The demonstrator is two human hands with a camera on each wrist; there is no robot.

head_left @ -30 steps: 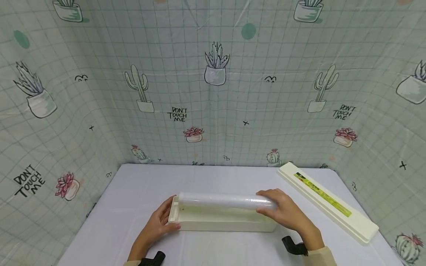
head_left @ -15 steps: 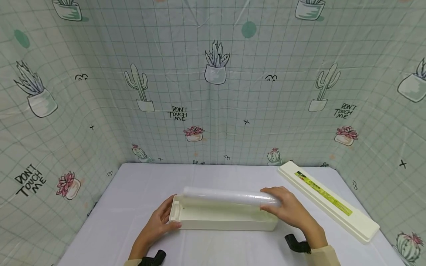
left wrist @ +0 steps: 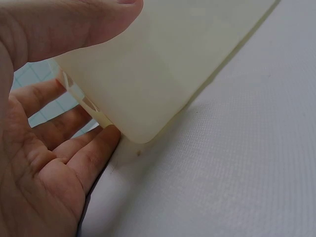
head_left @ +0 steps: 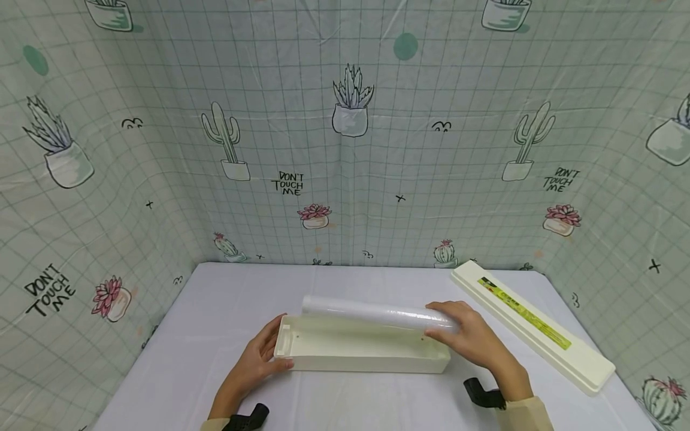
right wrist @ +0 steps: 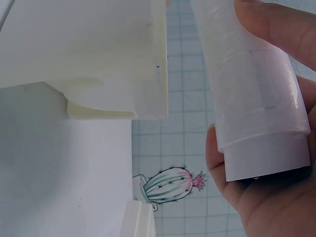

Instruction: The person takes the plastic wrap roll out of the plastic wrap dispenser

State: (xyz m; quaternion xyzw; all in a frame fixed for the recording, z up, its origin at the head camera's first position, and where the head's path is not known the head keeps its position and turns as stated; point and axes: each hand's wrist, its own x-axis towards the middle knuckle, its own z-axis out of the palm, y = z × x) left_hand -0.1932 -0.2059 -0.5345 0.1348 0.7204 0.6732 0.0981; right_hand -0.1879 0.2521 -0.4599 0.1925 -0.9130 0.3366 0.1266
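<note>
A long cream plastic box lies open-topped on the table. My left hand grips its left end, thumb on the front wall and fingers round the end, as the left wrist view also shows with the box wall under the thumb. My right hand holds a roll of clear plastic wrap by its right end. That roll lies above and behind the box's back edge, its left end slanting away. In the right wrist view, fingers and thumb wrap the roll, whose white core end sticks out.
A long cream lid with a yellow-green label rests slanted on the right of the white-covered table. Behind and beside the table hangs a grid-patterned cloth with printed cacti.
The plastic wrap roll has come up out of the box and moved back and to the right with my right hand. My left hand keeps its grip on the box.
</note>
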